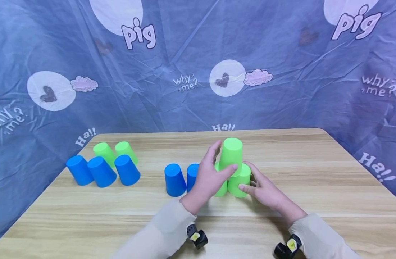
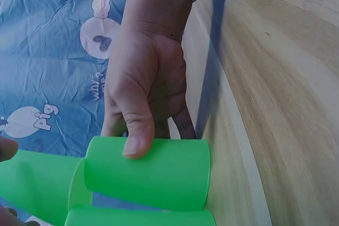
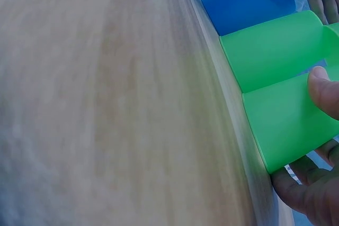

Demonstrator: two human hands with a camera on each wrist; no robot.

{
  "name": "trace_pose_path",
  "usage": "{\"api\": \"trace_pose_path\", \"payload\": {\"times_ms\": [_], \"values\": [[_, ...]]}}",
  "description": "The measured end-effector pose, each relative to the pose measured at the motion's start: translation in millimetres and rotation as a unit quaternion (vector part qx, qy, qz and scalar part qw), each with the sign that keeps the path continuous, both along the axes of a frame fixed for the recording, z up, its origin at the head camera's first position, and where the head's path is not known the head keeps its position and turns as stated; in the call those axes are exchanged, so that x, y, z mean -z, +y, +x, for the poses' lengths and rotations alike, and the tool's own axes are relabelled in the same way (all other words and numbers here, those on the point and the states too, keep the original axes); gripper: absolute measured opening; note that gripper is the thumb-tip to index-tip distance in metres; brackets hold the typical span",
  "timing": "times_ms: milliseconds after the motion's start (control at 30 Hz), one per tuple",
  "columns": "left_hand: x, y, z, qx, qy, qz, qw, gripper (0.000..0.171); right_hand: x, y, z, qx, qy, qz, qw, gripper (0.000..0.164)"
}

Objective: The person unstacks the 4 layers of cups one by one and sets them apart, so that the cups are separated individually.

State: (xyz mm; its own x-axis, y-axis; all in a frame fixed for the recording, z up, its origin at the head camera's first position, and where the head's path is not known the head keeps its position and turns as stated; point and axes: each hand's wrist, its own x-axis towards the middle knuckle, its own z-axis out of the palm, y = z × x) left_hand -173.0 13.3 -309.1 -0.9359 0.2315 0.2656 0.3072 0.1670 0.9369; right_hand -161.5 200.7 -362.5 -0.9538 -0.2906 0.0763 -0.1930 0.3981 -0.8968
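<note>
Three green cups form a small pyramid, mouths down. The upper green cup rests on the bases of the lower left green cup and the lower right green cup. My left hand holds the upper cup, its thumb across the front near the rim and its fingers along the left side. With thumb in front and fingers around the far side, my right hand grips the lower right cup, as the left wrist view shows from beside. Partly hidden behind my left hand is a blue cup.
Another blue cup stands left of the pyramid. Farther left on the wooden table are three blue cups in a row, including a blue cup, with two green cups behind, one being a green cup. A printed blue cloth hangs behind.
</note>
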Motion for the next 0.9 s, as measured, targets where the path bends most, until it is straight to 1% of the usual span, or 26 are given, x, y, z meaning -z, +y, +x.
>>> {"api": "trace_pose_path", "payload": {"times_ms": [133,333,500,667,900], "values": [[-2.7,8.6,-2.7,-0.012,0.005,-0.003,0.9999,0.076,-0.3,0.7,0.0,-0.001,0.000,-0.003,1.000,0.067],[-4.9,16.5,-4.4,-0.023,0.005,0.012,0.9996,0.081,-0.9,0.6,-0.4,-0.007,0.003,-0.005,1.000,0.067],[-3.1,18.8,-6.0,-0.033,0.010,0.004,0.9994,0.078,-0.5,0.1,-0.8,-0.009,0.003,-0.006,1.000,0.067],[0.5,19.4,-7.3,-0.030,0.020,0.007,0.9993,0.073,0.4,0.3,-0.9,-0.007,0.002,-0.003,1.000,0.067],[3.9,18.0,-5.4,-0.022,0.024,0.006,0.9994,0.069,0.7,0.5,0.2,-0.005,-0.001,-0.002,1.000,0.067]]}}
